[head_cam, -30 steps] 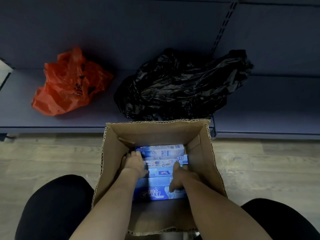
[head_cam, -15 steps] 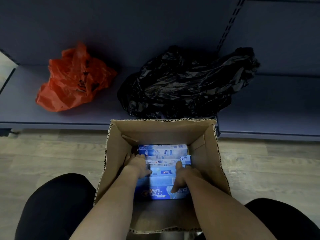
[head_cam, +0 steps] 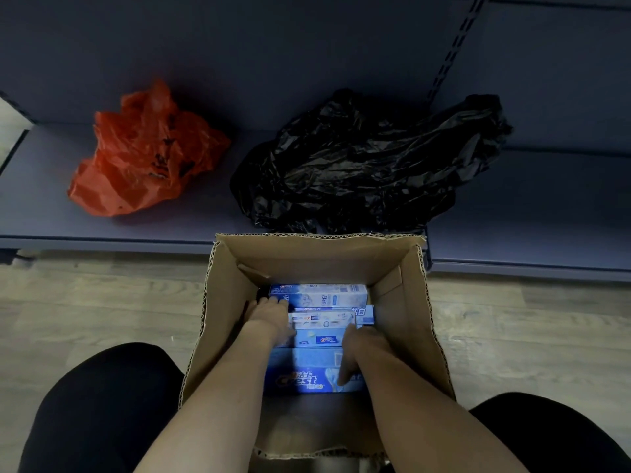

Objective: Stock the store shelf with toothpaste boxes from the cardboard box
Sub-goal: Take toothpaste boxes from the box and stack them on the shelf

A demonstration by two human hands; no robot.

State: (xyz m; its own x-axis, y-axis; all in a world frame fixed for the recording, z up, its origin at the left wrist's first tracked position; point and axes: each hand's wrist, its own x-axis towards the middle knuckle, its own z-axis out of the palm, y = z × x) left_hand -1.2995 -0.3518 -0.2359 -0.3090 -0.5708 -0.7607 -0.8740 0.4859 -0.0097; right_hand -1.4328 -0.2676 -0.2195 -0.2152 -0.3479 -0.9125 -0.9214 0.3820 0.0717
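Observation:
An open cardboard box (head_cam: 309, 257) stands on the floor between my knees, against the low shelf (head_cam: 44, 203). Inside lie several blue and white toothpaste boxes (head_cam: 319, 295), stacked flat, with a large Crest box (head_cam: 300, 380) nearest me. Both my arms reach down into the carton. My left hand (head_cam: 268, 315) grips the left ends of the stacked boxes. My right hand (head_cam: 360, 346) holds the right end of a pale toothpaste box (head_cam: 322, 320), with one finger stretched over the Crest box. The fingertips of both hands are partly hidden by the boxes.
On the dark shelf lie a crumpled red plastic bag (head_cam: 146, 155) at the left and a black plastic bag (head_cam: 368, 165) right behind the carton. Bare shelf shows at the far right (head_cam: 546, 206). Wooden floor (head_cam: 102, 302) surrounds the carton.
The pale toothpaste box between my hands has risen slightly and shifted toward me. My right hand slid further along the boxes. The view drifted a little.

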